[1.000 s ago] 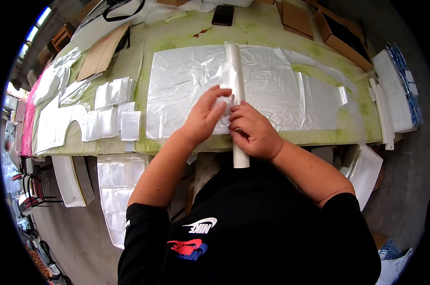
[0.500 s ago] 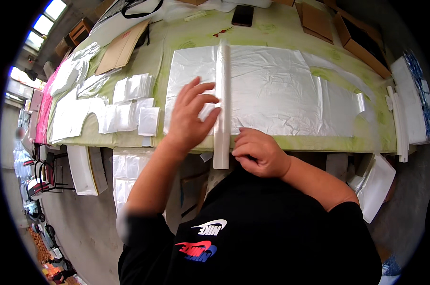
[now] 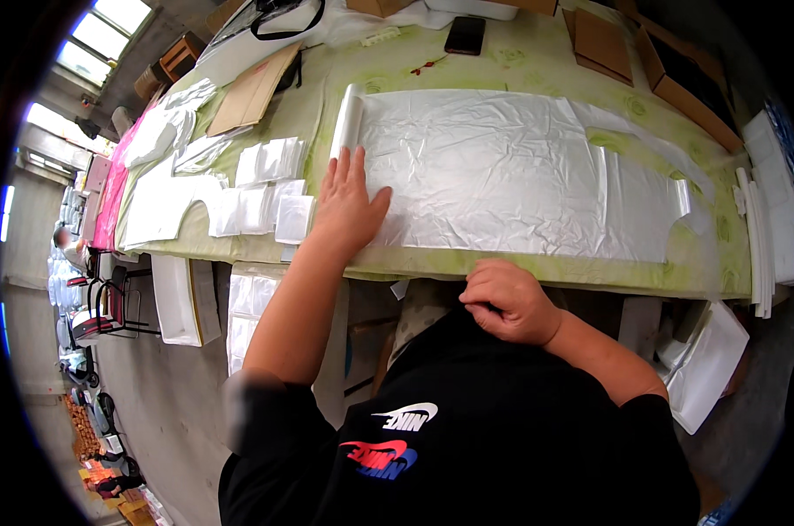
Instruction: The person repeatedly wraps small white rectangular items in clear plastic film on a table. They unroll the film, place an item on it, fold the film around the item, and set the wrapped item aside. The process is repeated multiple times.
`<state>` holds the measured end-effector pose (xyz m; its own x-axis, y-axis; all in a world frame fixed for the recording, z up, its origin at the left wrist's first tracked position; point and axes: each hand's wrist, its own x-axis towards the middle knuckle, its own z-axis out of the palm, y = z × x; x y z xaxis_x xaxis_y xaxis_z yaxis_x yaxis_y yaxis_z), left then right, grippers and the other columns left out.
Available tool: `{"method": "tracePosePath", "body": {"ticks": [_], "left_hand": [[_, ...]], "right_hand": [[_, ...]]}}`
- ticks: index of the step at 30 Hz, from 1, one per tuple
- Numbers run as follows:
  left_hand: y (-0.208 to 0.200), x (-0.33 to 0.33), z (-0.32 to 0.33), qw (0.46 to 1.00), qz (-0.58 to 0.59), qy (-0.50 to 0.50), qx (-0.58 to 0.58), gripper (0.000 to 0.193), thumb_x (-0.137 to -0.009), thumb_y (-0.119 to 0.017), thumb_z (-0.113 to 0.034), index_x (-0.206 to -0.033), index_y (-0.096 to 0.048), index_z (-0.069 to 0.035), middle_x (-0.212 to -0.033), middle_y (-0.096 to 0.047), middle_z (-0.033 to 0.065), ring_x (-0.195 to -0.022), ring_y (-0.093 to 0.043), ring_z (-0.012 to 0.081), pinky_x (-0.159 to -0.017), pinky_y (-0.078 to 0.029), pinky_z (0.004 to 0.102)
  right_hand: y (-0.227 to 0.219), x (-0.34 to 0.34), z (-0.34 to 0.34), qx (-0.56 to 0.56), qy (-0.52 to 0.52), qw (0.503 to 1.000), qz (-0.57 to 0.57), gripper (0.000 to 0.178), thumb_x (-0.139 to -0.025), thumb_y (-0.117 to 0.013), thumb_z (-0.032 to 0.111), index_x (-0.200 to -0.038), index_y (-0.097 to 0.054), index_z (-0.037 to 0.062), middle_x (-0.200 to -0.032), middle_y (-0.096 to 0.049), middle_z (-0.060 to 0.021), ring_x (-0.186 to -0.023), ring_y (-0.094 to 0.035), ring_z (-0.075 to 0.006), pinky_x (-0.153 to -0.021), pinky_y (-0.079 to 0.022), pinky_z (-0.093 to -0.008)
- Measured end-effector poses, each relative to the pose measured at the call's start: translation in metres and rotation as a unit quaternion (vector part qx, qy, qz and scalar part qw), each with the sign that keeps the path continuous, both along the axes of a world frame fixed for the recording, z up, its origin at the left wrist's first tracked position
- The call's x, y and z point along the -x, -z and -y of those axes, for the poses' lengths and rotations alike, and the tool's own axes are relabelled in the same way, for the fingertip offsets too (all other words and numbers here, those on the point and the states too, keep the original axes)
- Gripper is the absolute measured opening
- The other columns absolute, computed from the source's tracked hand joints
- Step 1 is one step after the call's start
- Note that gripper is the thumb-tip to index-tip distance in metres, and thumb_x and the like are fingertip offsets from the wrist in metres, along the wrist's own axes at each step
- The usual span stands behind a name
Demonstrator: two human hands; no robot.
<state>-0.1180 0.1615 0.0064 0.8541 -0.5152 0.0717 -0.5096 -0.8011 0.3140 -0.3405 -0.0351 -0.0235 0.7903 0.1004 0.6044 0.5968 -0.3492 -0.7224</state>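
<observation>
A wide sheet of clear, crinkled plastic film [image 3: 493, 167] lies spread over the table. Along its left edge runs a pale roll [image 3: 349, 118], its near part hidden by my left hand [image 3: 351, 202]. That hand is laid out flat, fingers straight and thumb apart, pressing on the roll and the film beside it. My right hand [image 3: 511, 302] is curled into a loose fist just off the table's front edge, apart from the film; nothing shows in it. Several small folded plastic packets [image 3: 270, 162] lie left of my left hand.
Flat cardboard [image 3: 255, 88] and white plastic pieces [image 3: 165, 206] lie at the left. A phone [image 3: 464, 36] sits at the back of the green-patterned table cover [image 3: 520, 74]. An open cardboard box [image 3: 691, 83] and white tubes [image 3: 755, 241] are at the right.
The roll has moved left from mid-sheet to the film's left edge, with my left hand now flat on it. My right hand has drawn back from the roll and closed further.
</observation>
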Motion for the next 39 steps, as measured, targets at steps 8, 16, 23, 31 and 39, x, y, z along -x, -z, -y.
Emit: {"method": "tracePosePath", "body": {"ticks": [8, 16, 23, 31, 39], "left_hand": [[-0.011, -0.066, -0.024, 0.981, -0.047, -0.122, -0.142, 0.088, -0.092, -0.063, -0.027, -0.166, -0.018, -0.014, -0.162, -0.038, 0.0248, -0.145, -0.044, 0.0411, -0.121, -0.036, 0.0463], [-0.017, -0.012, 0.047, 0.852, -0.32, -0.065, 0.409, 0.091, -0.092, -0.061, -0.009, -0.168, -0.013, -0.022, -0.113, -0.067, 0.0124, -0.083, -0.061, 0.0179, -0.075, -0.053, 0.0345], [0.021, 0.072, 0.147, 0.737, -0.368, -0.005, 0.568, 0.094, -0.09, -0.059, -0.001, -0.168, -0.008, -0.015, -0.134, -0.056, 0.0144, -0.1, -0.062, 0.0196, -0.087, -0.054, 0.0346], [0.03, 0.05, 0.194, 0.986, -0.024, 0.121, 0.112, 0.051, -0.094, -0.069, -0.03, -0.141, -0.065, -0.011, -0.166, -0.035, 0.0192, -0.151, -0.036, 0.0275, -0.12, -0.031, 0.0347], [0.031, -0.045, 0.19, 0.883, -0.313, 0.05, 0.345, 0.053, -0.098, -0.063, -0.019, -0.15, -0.057, -0.015, -0.157, -0.049, 0.0088, -0.14, -0.048, 0.0229, -0.116, -0.035, 0.0326]], "right_hand": [[0.008, 0.022, 0.013, -0.005, 0.058, 0.998, -0.016, 0.021, -0.079, -0.076, -0.003, -0.097, -0.07, 0.0068, -0.089, -0.069, -0.0084, -0.085, -0.067, -0.0293, -0.077, -0.055, -0.0385], [-0.005, 0.017, 0.012, -0.082, 0.092, 0.985, -0.121, 0.044, -0.089, -0.075, 0.008, -0.132, -0.062, 0.0086, -0.129, -0.06, -0.0144, -0.108, -0.063, -0.0265, -0.087, -0.055, -0.0366], [-0.019, 0.028, 0.023, -0.171, 0.025, 0.932, -0.318, 0.082, -0.094, -0.072, 0.012, -0.164, -0.03, 0.0145, -0.157, -0.044, -0.0159, -0.138, -0.049, -0.0264, -0.115, -0.04, -0.0366], [-0.025, 0.09, 0.058, -0.125, 0.128, 0.89, -0.42, 0.082, -0.091, -0.069, 0.015, -0.163, -0.032, 0.0157, -0.154, -0.05, -0.0195, -0.138, -0.053, -0.0294, -0.114, -0.041, -0.0369], [-0.017, 0.121, 0.071, -0.166, 0.14, 0.867, -0.448, 0.081, -0.09, -0.069, 0.014, -0.163, -0.034, 0.0214, -0.154, -0.051, -0.0162, -0.135, -0.054, -0.0276, -0.112, -0.042, -0.0366]]}}
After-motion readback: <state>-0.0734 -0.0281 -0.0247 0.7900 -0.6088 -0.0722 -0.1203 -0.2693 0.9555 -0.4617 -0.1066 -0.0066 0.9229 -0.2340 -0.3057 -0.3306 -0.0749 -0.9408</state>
